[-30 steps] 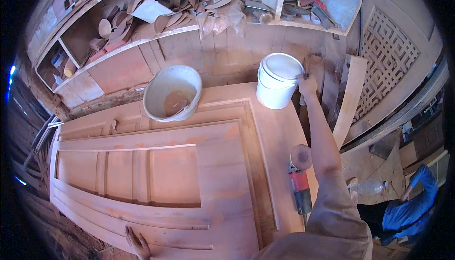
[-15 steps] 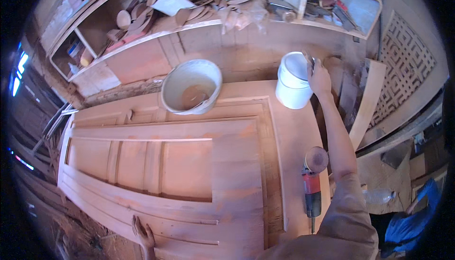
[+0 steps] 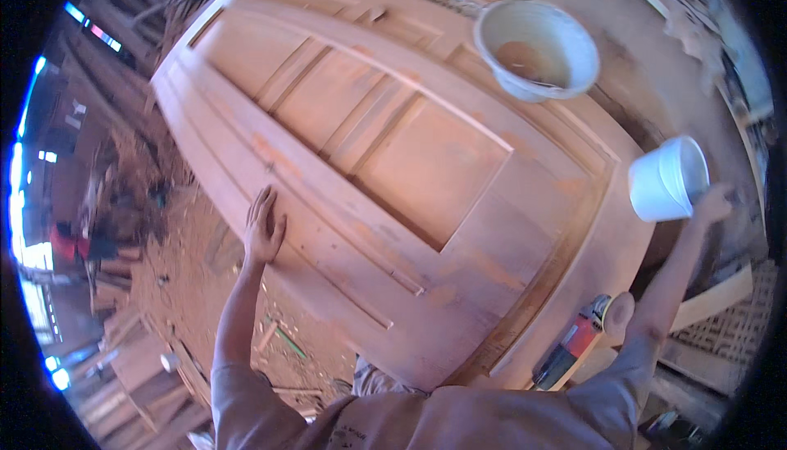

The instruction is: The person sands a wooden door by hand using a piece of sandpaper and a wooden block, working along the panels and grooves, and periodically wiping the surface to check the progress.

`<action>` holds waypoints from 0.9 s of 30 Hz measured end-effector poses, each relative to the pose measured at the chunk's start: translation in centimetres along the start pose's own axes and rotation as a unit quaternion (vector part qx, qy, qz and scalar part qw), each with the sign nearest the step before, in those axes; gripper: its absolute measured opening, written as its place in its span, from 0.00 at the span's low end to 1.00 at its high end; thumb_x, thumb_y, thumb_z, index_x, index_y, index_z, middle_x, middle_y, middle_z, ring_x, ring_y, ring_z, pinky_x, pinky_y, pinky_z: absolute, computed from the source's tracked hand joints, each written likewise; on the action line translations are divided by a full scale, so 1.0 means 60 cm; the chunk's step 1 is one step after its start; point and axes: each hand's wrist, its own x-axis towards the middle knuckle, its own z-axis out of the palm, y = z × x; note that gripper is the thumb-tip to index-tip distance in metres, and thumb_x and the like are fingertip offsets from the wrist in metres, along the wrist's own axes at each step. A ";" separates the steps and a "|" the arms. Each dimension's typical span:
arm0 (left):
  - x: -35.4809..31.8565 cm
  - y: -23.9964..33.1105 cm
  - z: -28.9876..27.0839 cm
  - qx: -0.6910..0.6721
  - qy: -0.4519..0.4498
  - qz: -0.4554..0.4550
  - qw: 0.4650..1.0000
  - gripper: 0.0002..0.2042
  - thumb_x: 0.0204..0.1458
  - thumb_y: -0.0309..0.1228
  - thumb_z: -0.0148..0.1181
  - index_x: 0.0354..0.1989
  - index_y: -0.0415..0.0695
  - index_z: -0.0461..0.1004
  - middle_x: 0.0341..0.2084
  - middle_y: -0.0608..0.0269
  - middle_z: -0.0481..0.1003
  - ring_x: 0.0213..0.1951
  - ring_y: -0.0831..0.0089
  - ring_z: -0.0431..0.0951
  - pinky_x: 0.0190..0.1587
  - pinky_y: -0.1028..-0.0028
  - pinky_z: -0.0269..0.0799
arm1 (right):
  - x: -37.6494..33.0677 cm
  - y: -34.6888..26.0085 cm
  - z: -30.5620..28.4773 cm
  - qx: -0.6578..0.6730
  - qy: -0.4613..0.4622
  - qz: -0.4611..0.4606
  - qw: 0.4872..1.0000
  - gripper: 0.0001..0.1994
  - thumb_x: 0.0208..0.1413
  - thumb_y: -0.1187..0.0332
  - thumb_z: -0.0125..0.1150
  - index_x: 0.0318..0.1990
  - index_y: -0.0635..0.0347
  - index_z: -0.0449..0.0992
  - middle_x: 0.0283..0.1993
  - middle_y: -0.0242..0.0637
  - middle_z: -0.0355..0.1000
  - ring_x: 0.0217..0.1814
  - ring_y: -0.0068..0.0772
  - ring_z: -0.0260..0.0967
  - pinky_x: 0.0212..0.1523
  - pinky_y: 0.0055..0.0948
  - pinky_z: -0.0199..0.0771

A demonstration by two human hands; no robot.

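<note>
Your head swung left since before; your right hand (image 3: 711,202) gripped the small white plastic bucket (image 3: 666,179), left hand (image 3: 264,229) fingers spread flat on the big brown wooden door (image 3: 426,163).

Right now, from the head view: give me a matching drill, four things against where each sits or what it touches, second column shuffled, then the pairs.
Things:
1. left hand
2. right hand
3. wide bucket
4. angle grinder

Places:
A. lies near the door's near right corner, by the right elbow
B. flat on the near long edge of the wooden door
C. stands at the door's far end, brownish stuff inside
D. at the rim of the small white bucket

Pairs: 1-B, 2-D, 3-C, 4-A
</note>
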 end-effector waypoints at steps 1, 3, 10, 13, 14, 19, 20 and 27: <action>-0.007 -0.002 -0.015 0.017 0.000 -0.007 1.000 0.27 0.59 0.35 0.59 0.66 0.39 0.65 0.67 0.46 0.64 0.69 0.48 0.61 0.70 0.57 0.56 | -0.026 -0.004 0.011 -0.002 -0.029 0.094 0.995 0.23 0.61 0.59 0.63 0.50 0.76 0.75 0.48 0.54 0.78 0.44 0.45 0.78 0.47 0.42 0.78; -0.020 -0.013 -0.026 0.021 0.000 -0.014 1.000 0.28 0.58 0.36 0.59 0.66 0.40 0.66 0.67 0.48 0.64 0.69 0.49 0.62 0.70 0.57 0.56 | -0.025 -0.019 0.020 -0.021 -0.071 0.156 0.985 0.26 0.62 0.55 0.60 0.49 0.77 0.75 0.50 0.57 0.77 0.47 0.49 0.77 0.48 0.43 0.78; -0.004 -0.011 0.003 0.001 0.006 -0.014 1.000 0.28 0.58 0.38 0.59 0.66 0.42 0.66 0.68 0.49 0.63 0.69 0.51 0.61 0.71 0.57 0.55 | 0.066 0.081 0.029 -0.244 -0.364 -0.207 0.875 0.38 0.64 0.39 0.44 0.66 0.67 0.64 0.65 0.65 0.64 0.65 0.65 0.64 0.65 0.54 0.63; -0.021 -0.007 -0.039 0.039 -0.008 -0.023 0.999 0.28 0.57 0.38 0.60 0.66 0.42 0.66 0.68 0.50 0.63 0.69 0.51 0.61 0.71 0.57 0.54 | -0.115 -0.053 0.040 -0.456 -0.469 -0.108 0.749 0.38 0.66 0.37 0.39 0.72 0.57 0.57 0.70 0.63 0.58 0.72 0.63 0.57 0.69 0.53 0.58; -0.030 -0.011 -0.047 0.042 -0.005 -0.025 0.999 0.28 0.57 0.38 0.60 0.66 0.42 0.66 0.68 0.50 0.64 0.69 0.51 0.61 0.71 0.57 0.54 | -0.160 -0.163 0.023 -0.508 -0.488 -0.079 0.705 0.39 0.66 0.36 0.37 0.74 0.54 0.54 0.72 0.62 0.56 0.74 0.63 0.54 0.71 0.53 0.56; -0.017 -0.015 -0.020 0.026 0.017 -0.009 0.999 0.27 0.57 0.38 0.61 0.65 0.43 0.68 0.67 0.52 0.64 0.69 0.52 0.62 0.70 0.57 0.57 | -0.036 0.039 0.054 -0.452 -0.551 -0.170 0.680 0.39 0.65 0.35 0.37 0.72 0.57 0.58 0.71 0.62 0.58 0.72 0.63 0.56 0.71 0.52 0.56; -0.019 -0.016 -0.020 0.024 0.013 -0.012 1.000 0.27 0.57 0.39 0.61 0.65 0.43 0.68 0.67 0.53 0.64 0.69 0.52 0.62 0.70 0.57 0.56 | -0.029 0.063 0.057 -0.451 -0.555 -0.175 0.677 0.39 0.65 0.35 0.37 0.72 0.58 0.59 0.70 0.63 0.58 0.72 0.63 0.57 0.71 0.52 0.56; -0.026 -0.025 -0.005 0.006 0.029 -0.012 0.999 0.27 0.57 0.41 0.61 0.64 0.44 0.68 0.67 0.53 0.64 0.69 0.53 0.62 0.71 0.57 0.56 | 0.033 0.082 0.013 -0.411 -0.452 -0.207 0.764 0.40 0.65 0.36 0.40 0.69 0.63 0.63 0.69 0.63 0.61 0.71 0.62 0.59 0.71 0.50 0.56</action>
